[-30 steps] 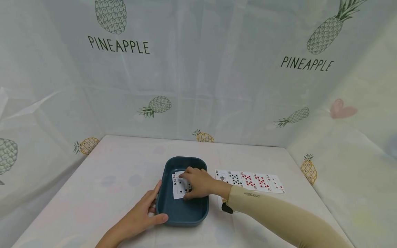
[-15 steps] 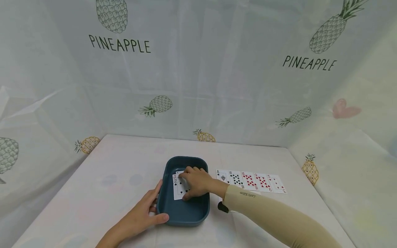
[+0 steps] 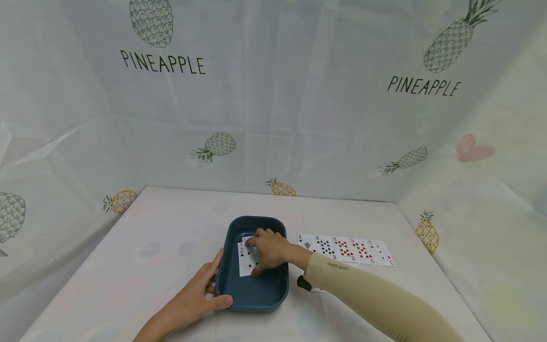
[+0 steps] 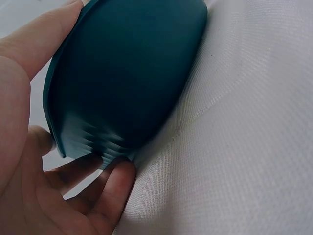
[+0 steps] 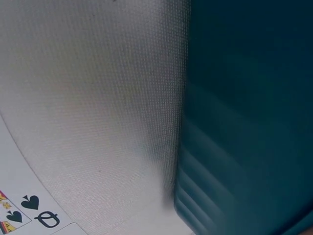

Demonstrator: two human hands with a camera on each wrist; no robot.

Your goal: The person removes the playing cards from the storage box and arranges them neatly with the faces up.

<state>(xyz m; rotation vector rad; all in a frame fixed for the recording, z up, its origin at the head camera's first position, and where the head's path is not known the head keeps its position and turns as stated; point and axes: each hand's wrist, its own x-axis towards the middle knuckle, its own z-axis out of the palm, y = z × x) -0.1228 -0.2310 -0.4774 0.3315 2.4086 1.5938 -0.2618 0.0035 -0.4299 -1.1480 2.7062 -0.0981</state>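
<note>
A dark teal rectangular tray [image 3: 252, 297] stands on the white cloth. My left hand [image 3: 192, 297] holds its left side, thumb at the near-left corner. In the left wrist view, the thumb lies along the rim and the curled fingers [image 4: 115, 188] touch the outer wall. Inside the tray, my right hand [image 3: 272, 249] pinches playing cards [image 3: 245, 265], fingers at the far edge and thumb at the near edge. A two of spades faces up in front, with the edges of other cards showing behind it. The hand hides their right part.
Right of the tray lies a row of several face-up playing cards [image 3: 343, 248], from an ace of spades to a three of diamonds. A queen of spades [image 5: 46, 219] lies nearer, mostly under my right forearm. Pineapple-print cloth walls [image 3: 273, 109] enclose the table.
My right wrist and forearm have shifted slightly left and turned a little. The cards in the tray have barely moved. My left hand and the tray stay in place.
</note>
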